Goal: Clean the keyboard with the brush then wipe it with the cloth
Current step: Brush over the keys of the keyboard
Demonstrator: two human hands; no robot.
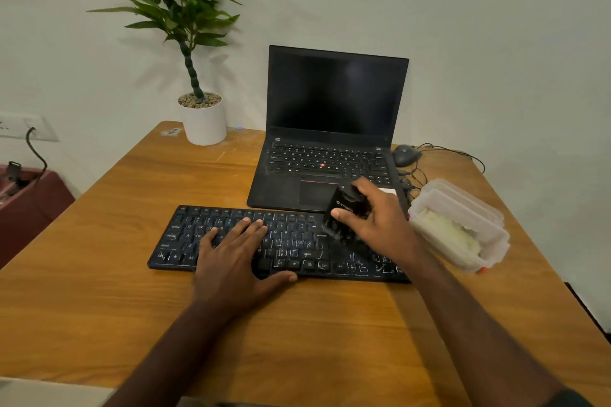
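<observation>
A black keyboard (297, 241) lies across the middle of the wooden table (99, 291). My left hand (231, 254) rests flat on its left half, fingers spread, thumb at the front edge. My right hand (377, 218) grips a black brush (340, 218) with white lettering, its bristles down on the keys at the keyboard's right part. A clear plastic box (463, 225) to the right holds something white, possibly the cloth; I cannot tell.
An open black laptop (334, 129) with a dark screen stands just behind the keyboard. A potted plant in a white pot (205, 122) is at the back left. A wired mouse (405, 155) and cables lie beside the laptop.
</observation>
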